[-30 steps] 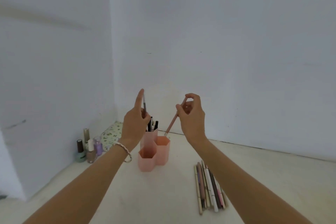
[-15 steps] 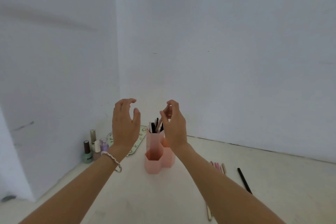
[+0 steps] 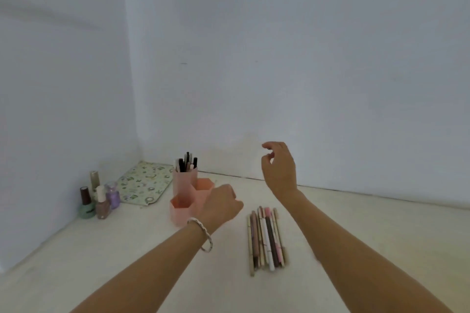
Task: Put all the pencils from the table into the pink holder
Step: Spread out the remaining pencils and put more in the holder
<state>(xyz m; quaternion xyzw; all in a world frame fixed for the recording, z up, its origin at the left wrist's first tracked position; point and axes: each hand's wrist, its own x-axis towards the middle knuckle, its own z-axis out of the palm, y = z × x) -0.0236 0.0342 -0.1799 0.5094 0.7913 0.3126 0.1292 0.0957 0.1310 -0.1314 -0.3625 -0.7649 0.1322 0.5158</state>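
The pink holder (image 3: 181,212) has three hexagonal tubes and stands left of centre on the table. Several pens and pencils (image 3: 187,162) stick up from its tallest, rear tube. A bundle of several pencils (image 3: 265,236) lies side by side on the table to the holder's right. My left hand (image 3: 222,204) is low between the holder and the bundle, back of the hand up, fingers curled under and hidden. My right hand (image 3: 279,168) is raised above the far end of the bundle, fingers loosely apart, holding nothing.
Several nail polish bottles (image 3: 99,198) stand at the left by the wall. A flower-patterned board (image 3: 143,183) lies in the corner behind the holder. White walls close off the table at the left and the back.
Both hands let their pencils go into the tall tube and drew back from the holder. My left hand dropped toward the table; my right swung right above the bundle.
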